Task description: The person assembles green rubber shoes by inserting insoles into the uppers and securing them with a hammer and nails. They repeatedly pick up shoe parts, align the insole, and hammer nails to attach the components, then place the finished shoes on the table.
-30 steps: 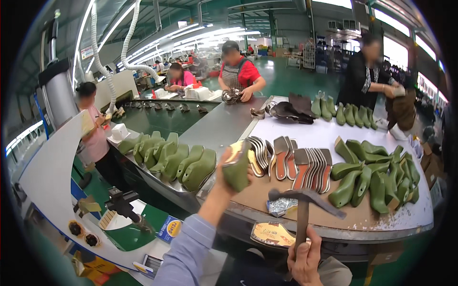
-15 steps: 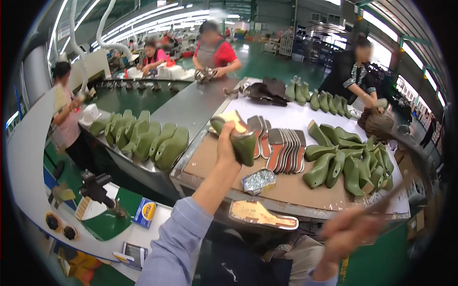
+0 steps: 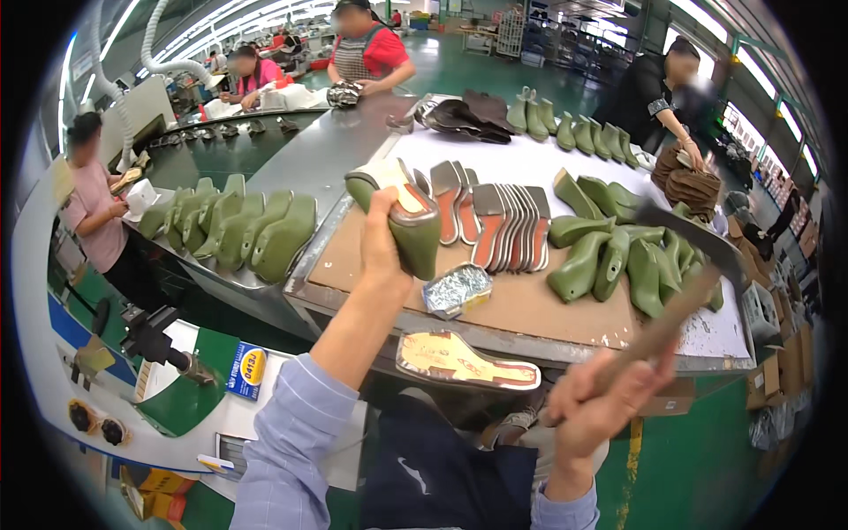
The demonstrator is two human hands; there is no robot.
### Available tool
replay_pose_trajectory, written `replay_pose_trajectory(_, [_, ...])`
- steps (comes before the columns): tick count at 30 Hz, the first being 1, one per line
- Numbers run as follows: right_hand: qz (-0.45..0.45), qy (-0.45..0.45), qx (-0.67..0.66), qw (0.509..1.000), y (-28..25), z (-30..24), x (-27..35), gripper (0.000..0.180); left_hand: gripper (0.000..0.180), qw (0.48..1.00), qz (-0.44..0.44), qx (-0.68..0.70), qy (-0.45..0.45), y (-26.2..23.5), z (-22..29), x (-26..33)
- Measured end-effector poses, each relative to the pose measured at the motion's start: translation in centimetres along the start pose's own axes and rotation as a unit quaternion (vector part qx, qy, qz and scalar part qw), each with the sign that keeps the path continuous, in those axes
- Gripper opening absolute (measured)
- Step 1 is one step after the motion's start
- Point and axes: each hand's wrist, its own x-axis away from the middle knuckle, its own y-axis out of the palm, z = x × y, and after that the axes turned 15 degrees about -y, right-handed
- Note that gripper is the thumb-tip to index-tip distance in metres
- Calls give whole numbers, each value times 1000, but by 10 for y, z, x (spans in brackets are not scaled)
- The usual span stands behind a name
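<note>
Over the near edge of the table, my left hand [image 3: 384, 243] grips a green shoe last [image 3: 420, 240], sole side up. A pale insole lies along the last's bottom. My right hand [image 3: 608, 397] is closed around the wooden handle of a hammer [image 3: 667, 322], raised to the right and apart from the last. The hammer's dark, curved head is blurred. Between my arms, below the table edge, a loose insole [image 3: 468, 360] with a yellowish face lies flat. Close to my left wrist on the table sits a foil-wrapped block [image 3: 457, 290].
Behind the last stands a row of insoles [image 3: 511, 225]. Green lasts [image 3: 609, 256] are piled at right, with more lasts [image 3: 281, 231] lined up on the left bench. A blue-and-yellow box [image 3: 246, 371] rests on the lower left worktop. Several people work around the tables.
The hammer has swung leftward in my right hand and is less blurred. My left hand still holds the last. The whole view has shifted, moving the scene left and up.
</note>
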Motion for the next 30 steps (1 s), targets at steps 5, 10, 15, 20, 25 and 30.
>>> replay_pose_trajectory(5, [-73, 101, -5, 992, -18, 41, 49, 55, 44, 999, -15, 28, 9, 28, -14, 11])
replay_pose_trajectory(10, [-102, 76, -13, 992, -13, 30, 26, 54, 42, 999, 14, -26, 41, -2, -7, -3])
replay_pose_trajectory(15, [-129, -245, 214, 937, -8, 52, 36, 53, 39, 999, 33, 4, 29, 1, -20, 3])
replay_pose_trajectory(20, [-233, 19, 59, 971, -26, 66, 50, 52, 59, 992, 50, -95, 68, -31, -26, 6])
replay_pose_trajectory(25, [-262, 44, 1, 964, -16, 54, 22, 49, 81, 969, 93, -183, 135, -37, -17, 16])
replay_pose_trajectory(30, [-343, 112, 88, 929, -3, 66, 18, 44, 81, 940, 71, -284, 177, -53, -2, 26])
